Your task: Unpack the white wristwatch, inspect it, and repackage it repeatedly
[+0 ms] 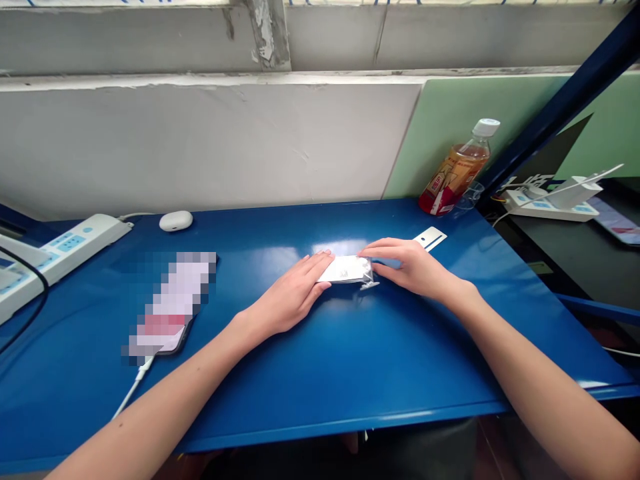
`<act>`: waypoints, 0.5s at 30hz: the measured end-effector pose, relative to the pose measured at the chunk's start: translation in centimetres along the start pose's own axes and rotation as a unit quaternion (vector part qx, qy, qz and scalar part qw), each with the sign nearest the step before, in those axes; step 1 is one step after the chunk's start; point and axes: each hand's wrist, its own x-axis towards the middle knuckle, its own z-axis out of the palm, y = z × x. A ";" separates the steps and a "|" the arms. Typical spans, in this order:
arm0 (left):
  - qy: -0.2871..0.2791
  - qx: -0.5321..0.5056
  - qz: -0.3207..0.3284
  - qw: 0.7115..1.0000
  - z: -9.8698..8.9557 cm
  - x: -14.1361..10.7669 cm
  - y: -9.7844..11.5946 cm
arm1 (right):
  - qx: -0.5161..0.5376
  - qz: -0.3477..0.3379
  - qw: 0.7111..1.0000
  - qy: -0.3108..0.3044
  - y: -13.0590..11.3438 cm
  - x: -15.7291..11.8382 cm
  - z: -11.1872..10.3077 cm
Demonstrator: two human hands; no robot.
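A small flat white packet (345, 269) lies on the blue desk, with crinkled clear plastic wrap (369, 275) sticking out at its right end. My left hand (300, 290) grips the packet's left end, fingers over the far side and thumb along the near edge. At the other end, my right hand (407, 265) has its fingertips on the packet's right corner and its thumb by the loose plastic. A white card (431, 237) with a dark slot and a small hole rests just beyond my right hand.
On the left are a phone (173, 307) with a white charging cable (134, 385), a white earbud case (176, 221) and a power strip (65, 253). A drink bottle (456, 172) stands at the back right by a blue metal post (565, 93). The blue desk (350, 373) ends near my forearms.
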 end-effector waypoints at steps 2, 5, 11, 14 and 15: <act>0.002 -0.004 0.009 1.000 -0.1 0.0 0.1 | 0.047 0.004 0.998 0.038 -0.4 0.1 -0.2; 0.011 -0.006 0.012 1.000 -0.3 0.0 0.3 | 0.123 0.022 0.988 0.091 -1.1 0.3 -0.6; 0.044 -0.007 0.003 0.999 -0.7 -0.1 0.3 | 0.251 0.090 0.954 0.136 -1.8 0.5 -1.1; 0.071 -0.019 -0.009 0.997 -0.7 -0.1 0.3 | 0.274 0.150 0.945 0.100 -1.6 0.6 -0.8; 0.084 -0.025 -0.013 0.996 -0.6 -0.1 0.3 | 0.273 0.167 0.944 0.087 -1.5 0.7 -0.6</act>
